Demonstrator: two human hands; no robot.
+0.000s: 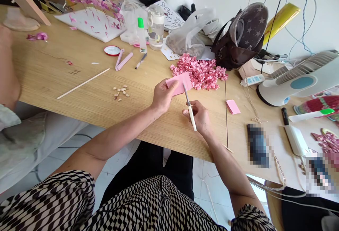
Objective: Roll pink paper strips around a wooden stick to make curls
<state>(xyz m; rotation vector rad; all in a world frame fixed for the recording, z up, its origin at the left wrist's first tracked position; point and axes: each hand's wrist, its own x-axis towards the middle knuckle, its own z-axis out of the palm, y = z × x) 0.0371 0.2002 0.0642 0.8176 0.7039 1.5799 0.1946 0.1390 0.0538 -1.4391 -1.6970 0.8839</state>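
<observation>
Between the thumb and fingers of my left hand [163, 95] is a pink paper piece [178, 82], held above the wooden table [143, 114]. My right hand [200, 116] grips white-handled scissors [191, 117], whose blades reach up to the right part of the paper. Just behind the paper lies a heap of pink curled pieces [201, 71]. Another pink paper piece [233, 106] rests on the table to the right of my hands. Several small pale pieces [121, 92] are scattered left of my left hand.
A thin stick [83, 83], a pen [141, 61], a glue bottle [142, 35] and a water jug [155, 27] stand or lie to the left. A dark bag [239, 35] and a white fan [302, 81] are at the right. Another person's arm [7, 68] shows at far left.
</observation>
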